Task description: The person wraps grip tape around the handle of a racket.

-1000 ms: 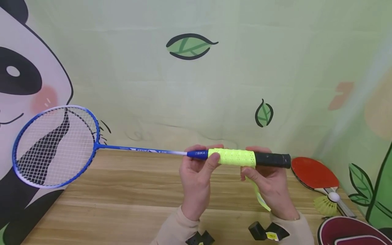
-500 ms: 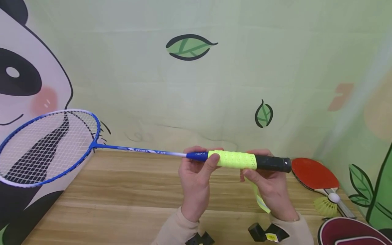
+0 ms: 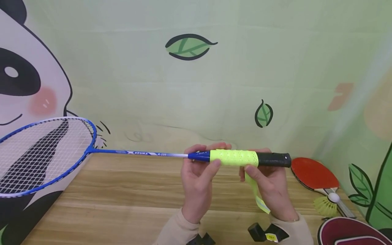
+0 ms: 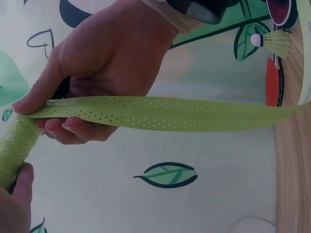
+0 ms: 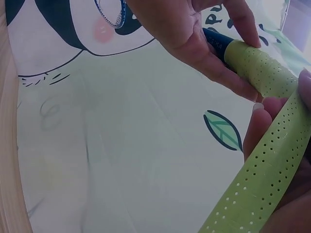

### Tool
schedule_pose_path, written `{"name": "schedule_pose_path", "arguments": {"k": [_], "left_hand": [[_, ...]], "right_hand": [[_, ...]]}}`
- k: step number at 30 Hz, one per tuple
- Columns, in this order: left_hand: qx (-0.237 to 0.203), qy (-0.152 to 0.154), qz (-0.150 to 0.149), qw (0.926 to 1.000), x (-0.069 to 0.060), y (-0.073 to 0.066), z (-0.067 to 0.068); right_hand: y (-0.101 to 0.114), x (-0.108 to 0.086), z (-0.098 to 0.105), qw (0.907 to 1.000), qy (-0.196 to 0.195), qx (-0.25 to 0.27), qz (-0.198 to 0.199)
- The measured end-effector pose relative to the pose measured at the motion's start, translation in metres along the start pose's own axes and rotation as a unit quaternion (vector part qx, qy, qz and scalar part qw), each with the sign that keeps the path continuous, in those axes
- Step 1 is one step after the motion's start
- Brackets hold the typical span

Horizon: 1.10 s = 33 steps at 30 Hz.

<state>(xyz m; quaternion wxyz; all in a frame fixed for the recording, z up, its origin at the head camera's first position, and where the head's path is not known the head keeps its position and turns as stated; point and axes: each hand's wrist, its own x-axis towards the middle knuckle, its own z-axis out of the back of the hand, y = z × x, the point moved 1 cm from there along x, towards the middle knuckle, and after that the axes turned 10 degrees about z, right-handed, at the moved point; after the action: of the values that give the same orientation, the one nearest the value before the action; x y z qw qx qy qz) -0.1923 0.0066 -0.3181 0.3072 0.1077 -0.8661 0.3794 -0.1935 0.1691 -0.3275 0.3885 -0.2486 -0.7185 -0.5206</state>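
A blue-and-white badminton racket (image 3: 114, 151) is held level above the table, its strung head at the left. Neon-yellow perforated grip tape (image 3: 234, 158) covers the handle from the blue cone to about midway; the black butt end (image 3: 274, 159) is bare of it. My left hand (image 3: 197, 187) grips the racket near the cone, thumb on the wrapped part. My right hand (image 3: 274, 189) pinches the tape between thumb and fingers at the wrap's edge. From there the loose tape tail (image 4: 170, 114) stretches away in the left wrist view. Part of the tail is hidden behind the right hand in the head view.
On the wooden table (image 3: 128, 204), a red table-tennis bat (image 3: 315, 173) lies at the right, with a yellow shuttlecock (image 3: 326, 205) by its handle. A maroon case (image 3: 352, 231) sits at the front right corner. Behind stands a printed backdrop (image 3: 137, 85).
The racket has rolled about its length, so its head looks flatter and reaches past the left frame edge. More of the loose tape shows below the handle. Both hands stay nearly in place.
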Motion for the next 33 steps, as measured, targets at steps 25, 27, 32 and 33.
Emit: {"name": "schedule_pose_path", "arguments": {"k": [25,27,32,33], "left_hand": [[0.030,-0.087,0.047,0.9946,-0.0027,-0.0027,0.0008],[0.033,-0.091,0.049,0.9941,-0.0028,-0.0031,0.0010],[0.041,-0.104,0.043,0.9928,-0.0026,-0.0030,0.0020],[0.043,-0.106,0.042,0.9925,-0.0026,-0.0031,0.0022]], "right_hand": [[0.0046,-0.0026,-0.0003,0.9969,-0.004,-0.055,-0.056],[0.0047,-0.0026,-0.0006,0.9965,-0.003,-0.060,-0.058],[0.0044,-0.0034,-0.0008,0.9947,-0.001,-0.070,-0.076],[0.0042,-0.0035,-0.0010,0.9950,0.000,-0.067,-0.074]]}}
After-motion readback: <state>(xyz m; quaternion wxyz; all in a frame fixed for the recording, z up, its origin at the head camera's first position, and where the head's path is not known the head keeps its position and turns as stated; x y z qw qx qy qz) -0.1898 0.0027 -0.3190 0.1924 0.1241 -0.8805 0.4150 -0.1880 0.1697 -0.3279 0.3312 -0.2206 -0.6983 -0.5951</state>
